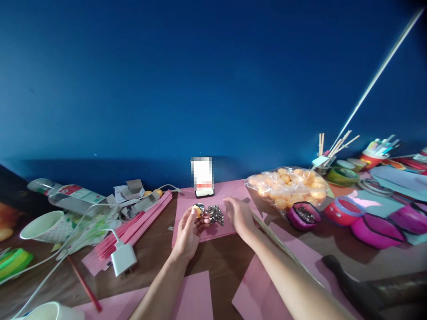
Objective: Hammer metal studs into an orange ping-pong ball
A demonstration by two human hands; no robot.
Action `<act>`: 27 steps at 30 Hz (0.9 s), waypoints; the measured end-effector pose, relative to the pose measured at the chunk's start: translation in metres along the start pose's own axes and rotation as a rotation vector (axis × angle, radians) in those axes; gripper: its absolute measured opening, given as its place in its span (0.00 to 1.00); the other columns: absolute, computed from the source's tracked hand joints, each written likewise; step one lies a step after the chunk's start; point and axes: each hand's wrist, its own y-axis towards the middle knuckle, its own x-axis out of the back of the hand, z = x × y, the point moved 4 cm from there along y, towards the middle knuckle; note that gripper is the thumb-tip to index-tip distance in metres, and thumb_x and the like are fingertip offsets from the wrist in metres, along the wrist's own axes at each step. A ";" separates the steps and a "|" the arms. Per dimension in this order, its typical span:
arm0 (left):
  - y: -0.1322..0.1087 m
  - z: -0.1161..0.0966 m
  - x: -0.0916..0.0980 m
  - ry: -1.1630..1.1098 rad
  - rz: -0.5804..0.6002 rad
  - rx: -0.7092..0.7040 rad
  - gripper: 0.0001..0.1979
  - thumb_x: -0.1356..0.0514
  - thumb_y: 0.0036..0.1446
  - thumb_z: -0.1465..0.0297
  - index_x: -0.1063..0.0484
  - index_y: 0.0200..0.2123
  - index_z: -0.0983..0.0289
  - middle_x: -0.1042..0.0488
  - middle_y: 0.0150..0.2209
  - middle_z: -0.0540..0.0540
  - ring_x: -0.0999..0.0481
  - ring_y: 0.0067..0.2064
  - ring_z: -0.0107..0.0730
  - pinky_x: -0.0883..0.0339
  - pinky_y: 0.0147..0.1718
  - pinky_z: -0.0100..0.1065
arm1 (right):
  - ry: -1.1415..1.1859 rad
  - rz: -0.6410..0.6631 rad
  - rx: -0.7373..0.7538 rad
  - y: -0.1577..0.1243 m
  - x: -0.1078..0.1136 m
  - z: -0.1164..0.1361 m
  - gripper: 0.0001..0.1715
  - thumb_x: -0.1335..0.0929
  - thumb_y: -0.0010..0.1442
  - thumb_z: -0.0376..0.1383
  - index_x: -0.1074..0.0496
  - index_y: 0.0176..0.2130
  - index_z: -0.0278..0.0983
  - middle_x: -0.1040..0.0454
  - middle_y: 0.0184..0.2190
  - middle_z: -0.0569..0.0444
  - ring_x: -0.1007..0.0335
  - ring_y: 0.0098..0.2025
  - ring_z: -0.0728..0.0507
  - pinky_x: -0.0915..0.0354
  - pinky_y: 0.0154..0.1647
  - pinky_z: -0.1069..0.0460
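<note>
My left hand [187,231] is closed around a small yellow-orange ball [199,210] with dark, shiny bits on its surface. Its palm is turned up, and the fingers cover part of the ball. Beside it, a heap of small shiny metal pieces [216,215] lies on a pink sheet [187,202]. Just right of that heap is my right hand [239,217], seen from the back with its fingers bent inward and pressed together. Whatever those fingertips hold, if anything, is hidden.
Behind the heap stands a phone [203,178]. To the right are a clear bag of orange balls [287,184], a purple bowl of small metal pieces [304,215] and a hammer [373,282]. Pink strips [133,235], a white charger [122,258] and a bottle [78,195] lie left.
</note>
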 end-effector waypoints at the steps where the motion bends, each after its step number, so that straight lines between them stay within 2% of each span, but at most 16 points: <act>1: 0.000 0.000 0.000 -0.004 -0.002 0.000 0.14 0.40 0.49 0.61 0.33 0.34 0.65 0.26 0.27 0.53 0.25 0.28 0.28 0.33 0.27 0.27 | -0.043 0.023 0.017 -0.001 -0.001 0.001 0.14 0.40 0.60 0.34 0.27 0.38 0.37 0.23 0.34 0.48 0.27 0.34 0.41 0.35 0.35 0.50; 4: 0.001 0.000 0.000 -0.018 -0.009 0.005 0.14 0.39 0.48 0.61 0.34 0.34 0.65 0.26 0.26 0.52 0.26 0.27 0.27 0.33 0.27 0.26 | -0.178 0.100 0.074 -0.003 -0.004 0.006 0.13 0.40 0.60 0.33 0.27 0.39 0.39 0.23 0.32 0.49 0.27 0.31 0.42 0.38 0.30 0.53; 8: 0.001 -0.002 -0.001 -0.045 0.003 0.017 0.14 0.40 0.50 0.61 0.33 0.34 0.66 0.26 0.28 0.54 0.26 0.27 0.25 0.33 0.26 0.25 | -0.308 0.191 0.097 -0.004 -0.009 0.009 0.11 0.39 0.59 0.31 0.27 0.35 0.39 0.24 0.30 0.50 0.28 0.29 0.43 0.40 0.26 0.54; 14: 0.002 -0.002 0.003 -0.116 -0.029 0.036 0.12 0.40 0.49 0.63 0.33 0.34 0.66 0.26 0.28 0.54 0.27 0.28 0.26 0.32 0.27 0.26 | -0.379 0.248 0.112 -0.004 -0.020 0.010 0.11 0.37 0.58 0.31 0.29 0.40 0.40 0.26 0.37 0.49 0.30 0.38 0.42 0.39 0.31 0.53; 18: 0.003 -0.001 0.004 -0.120 -0.031 0.030 0.13 0.39 0.49 0.64 0.32 0.34 0.67 0.26 0.28 0.55 0.27 0.27 0.27 0.32 0.26 0.27 | -0.247 0.267 0.074 -0.006 -0.020 0.011 0.12 0.38 0.58 0.32 0.29 0.41 0.41 0.27 0.40 0.52 0.31 0.40 0.43 0.39 0.34 0.55; 22: 0.004 -0.002 0.004 -0.147 -0.028 0.039 0.11 0.40 0.50 0.64 0.32 0.34 0.66 0.26 0.28 0.55 0.27 0.28 0.27 0.31 0.26 0.28 | -0.078 0.199 0.049 -0.001 -0.001 0.015 0.15 0.42 0.61 0.31 0.31 0.45 0.38 0.27 0.43 0.51 0.30 0.41 0.46 0.40 0.38 0.56; 24: 0.005 -0.002 0.004 -0.156 -0.027 0.051 0.11 0.41 0.51 0.64 0.32 0.33 0.67 0.26 0.28 0.55 0.27 0.28 0.27 0.31 0.27 0.27 | -0.080 0.303 0.049 0.002 0.007 0.015 0.12 0.40 0.60 0.35 0.30 0.41 0.38 0.25 0.38 0.51 0.29 0.38 0.46 0.40 0.35 0.55; 27: 0.005 -0.002 0.004 -0.151 -0.032 0.058 0.11 0.41 0.52 0.64 0.32 0.33 0.67 0.26 0.28 0.55 0.27 0.28 0.26 0.31 0.26 0.26 | -0.195 0.579 0.041 0.001 0.012 0.014 0.08 0.33 0.53 0.39 0.27 0.33 0.38 0.24 0.30 0.51 0.29 0.29 0.45 0.43 0.26 0.54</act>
